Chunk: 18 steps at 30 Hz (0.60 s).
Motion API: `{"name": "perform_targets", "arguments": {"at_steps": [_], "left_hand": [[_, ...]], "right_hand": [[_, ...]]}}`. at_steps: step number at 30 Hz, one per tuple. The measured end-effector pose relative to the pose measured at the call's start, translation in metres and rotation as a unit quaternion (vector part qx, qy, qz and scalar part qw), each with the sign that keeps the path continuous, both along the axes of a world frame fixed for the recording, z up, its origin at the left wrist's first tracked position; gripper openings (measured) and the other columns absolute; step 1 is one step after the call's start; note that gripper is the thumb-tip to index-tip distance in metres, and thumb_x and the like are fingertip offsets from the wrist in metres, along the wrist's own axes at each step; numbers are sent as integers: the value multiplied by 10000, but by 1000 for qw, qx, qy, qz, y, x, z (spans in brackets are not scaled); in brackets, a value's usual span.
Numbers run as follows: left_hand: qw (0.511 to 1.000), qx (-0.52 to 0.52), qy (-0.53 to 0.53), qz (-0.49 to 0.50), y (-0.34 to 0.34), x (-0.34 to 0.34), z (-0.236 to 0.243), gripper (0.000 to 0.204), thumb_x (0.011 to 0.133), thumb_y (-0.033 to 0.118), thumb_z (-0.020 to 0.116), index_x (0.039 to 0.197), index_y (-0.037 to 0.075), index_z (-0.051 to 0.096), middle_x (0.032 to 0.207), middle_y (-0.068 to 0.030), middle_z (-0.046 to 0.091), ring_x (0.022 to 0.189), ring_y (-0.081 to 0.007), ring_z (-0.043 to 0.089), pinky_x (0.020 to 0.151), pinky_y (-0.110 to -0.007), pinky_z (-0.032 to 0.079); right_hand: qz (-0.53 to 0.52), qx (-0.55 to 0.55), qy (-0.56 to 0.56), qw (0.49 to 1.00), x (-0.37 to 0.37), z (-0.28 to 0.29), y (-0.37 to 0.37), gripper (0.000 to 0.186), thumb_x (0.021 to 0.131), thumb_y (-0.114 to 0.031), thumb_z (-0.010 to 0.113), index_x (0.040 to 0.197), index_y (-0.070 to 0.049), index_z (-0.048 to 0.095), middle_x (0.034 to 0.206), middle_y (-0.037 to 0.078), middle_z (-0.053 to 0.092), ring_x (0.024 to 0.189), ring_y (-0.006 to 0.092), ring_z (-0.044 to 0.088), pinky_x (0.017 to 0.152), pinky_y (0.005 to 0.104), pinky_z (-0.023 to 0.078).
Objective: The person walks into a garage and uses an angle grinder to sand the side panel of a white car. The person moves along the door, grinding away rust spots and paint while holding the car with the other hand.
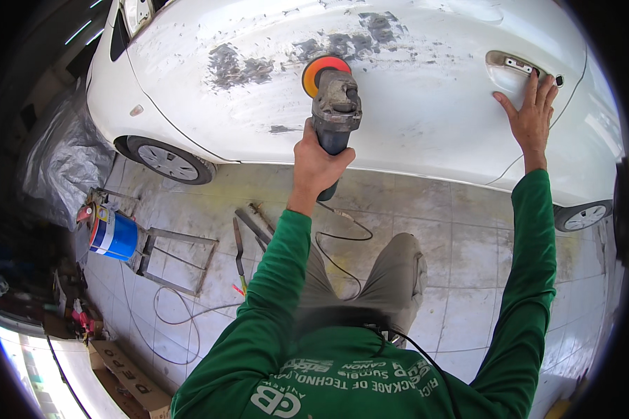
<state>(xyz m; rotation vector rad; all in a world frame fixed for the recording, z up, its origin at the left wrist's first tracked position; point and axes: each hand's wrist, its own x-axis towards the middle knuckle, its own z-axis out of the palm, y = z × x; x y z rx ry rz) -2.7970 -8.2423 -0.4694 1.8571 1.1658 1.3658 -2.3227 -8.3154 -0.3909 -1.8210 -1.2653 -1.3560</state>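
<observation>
My left hand is wrapped round the body of an angle grinder. The grinder's orange-red disc is at the white car door, just below patches of scraped grey; whether it touches the panel or spins I cannot tell. On the right, my right hand lies with fingers spread against the door, its fingertips at the recess of the door handle. That hand holds nothing.
A power cord runs over the tiled floor between my legs. At the left stand a blue paint bucket and a metal frame, with metal bars nearby. Plastic sheeting hangs by the front wheel. A cardboard box sits lower left.
</observation>
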Motion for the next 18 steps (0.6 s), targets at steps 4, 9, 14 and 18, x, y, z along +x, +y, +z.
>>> {"name": "perform_targets", "arguments": {"at_steps": [4,9,14,18], "left_hand": [[995,-20,-90,32,2,3,-7,591,731,204,857,1216,-3,590,885,-162,774,747,-303,764,746,-431,621],[997,-24,-64,19,9,-17,4,597,733,215,864,1220,-12,605,879,-148,774,745,-281,757,736,-416,620],[991,-48,-117,37,19,-26,15,642,724,241,873,1238,-36,608,900,-156,776,771,-281,763,749,-414,621],[989,-137,-32,-46,5,-25,31,642,713,239,870,1234,-37,616,957,-147,771,834,-260,758,781,-415,619]], "right_hand": [[6,1,5,1000,-6,2,2,1176,874,-864,648,1712,-104,325,1773,329,191,1619,578,205,1168,739,406],[-15,0,-3,1000,-3,-1,0,1171,876,-862,635,1714,-109,314,1777,323,175,1626,560,204,1179,729,405],[-13,0,-10,1000,-5,-2,4,1172,884,-849,635,1718,-98,297,1774,323,180,1619,566,217,1160,733,420],[-30,-13,-13,999,0,0,1,1180,891,-841,631,1728,-93,267,1779,327,152,1622,573,196,1164,726,422]]}}
